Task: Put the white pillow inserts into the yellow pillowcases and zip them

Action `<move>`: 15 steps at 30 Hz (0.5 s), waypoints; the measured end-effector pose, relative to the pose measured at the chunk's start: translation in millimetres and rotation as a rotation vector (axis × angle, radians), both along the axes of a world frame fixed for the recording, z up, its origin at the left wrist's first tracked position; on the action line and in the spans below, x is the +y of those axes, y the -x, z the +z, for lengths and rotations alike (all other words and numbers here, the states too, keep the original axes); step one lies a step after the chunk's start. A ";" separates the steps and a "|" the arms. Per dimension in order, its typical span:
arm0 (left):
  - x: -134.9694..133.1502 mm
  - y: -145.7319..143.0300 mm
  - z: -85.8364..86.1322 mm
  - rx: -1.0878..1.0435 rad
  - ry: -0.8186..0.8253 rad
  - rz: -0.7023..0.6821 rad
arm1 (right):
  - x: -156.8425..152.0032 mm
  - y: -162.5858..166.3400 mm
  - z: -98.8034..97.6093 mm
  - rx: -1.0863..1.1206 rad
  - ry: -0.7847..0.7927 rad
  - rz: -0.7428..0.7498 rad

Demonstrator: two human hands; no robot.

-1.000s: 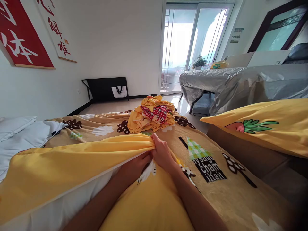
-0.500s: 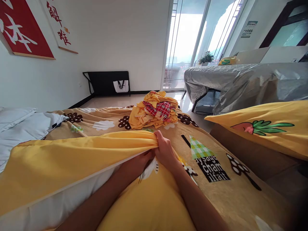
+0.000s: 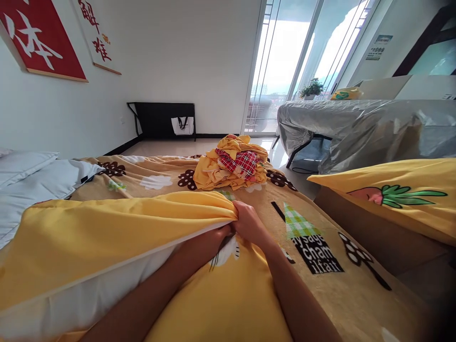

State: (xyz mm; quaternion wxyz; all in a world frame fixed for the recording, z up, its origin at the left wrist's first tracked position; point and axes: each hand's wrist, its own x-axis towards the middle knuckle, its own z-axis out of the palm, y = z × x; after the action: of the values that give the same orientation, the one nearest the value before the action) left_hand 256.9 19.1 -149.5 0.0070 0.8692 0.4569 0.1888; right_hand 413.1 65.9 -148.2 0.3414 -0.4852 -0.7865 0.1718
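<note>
A yellow pillowcase lies across the patterned bed blanket, with a white pillow showing at its open edge. My right hand is closed, gripping the bunched corner of the pillowcase. My left hand reaches in under the pillowcase edge beside it; its fingers are mostly hidden by the cloth. Both forearms stretch out from the bottom of the view.
A heap of yellow and red-checked cloth lies further up the bed. White bedding is at the left. A yellow carrot-print pillow sits at the right. Behind it stands a table under a grey cover.
The view has drifted a little to the left and down. Both hands stay at the pillowcase corner, shifted slightly rightward in the picture.
</note>
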 end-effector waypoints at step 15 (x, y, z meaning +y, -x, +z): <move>3.1 23.5 0.8 -0.076 -0.053 -0.069 | -10.6 2.1 7.2 0.317 -0.050 0.008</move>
State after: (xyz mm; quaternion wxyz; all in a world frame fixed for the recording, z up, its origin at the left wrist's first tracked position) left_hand 233.4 22.2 -148.8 0.0079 0.8765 0.4210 0.2334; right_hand 411.0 55.3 -141.0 0.4724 -0.4401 -0.7289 0.2277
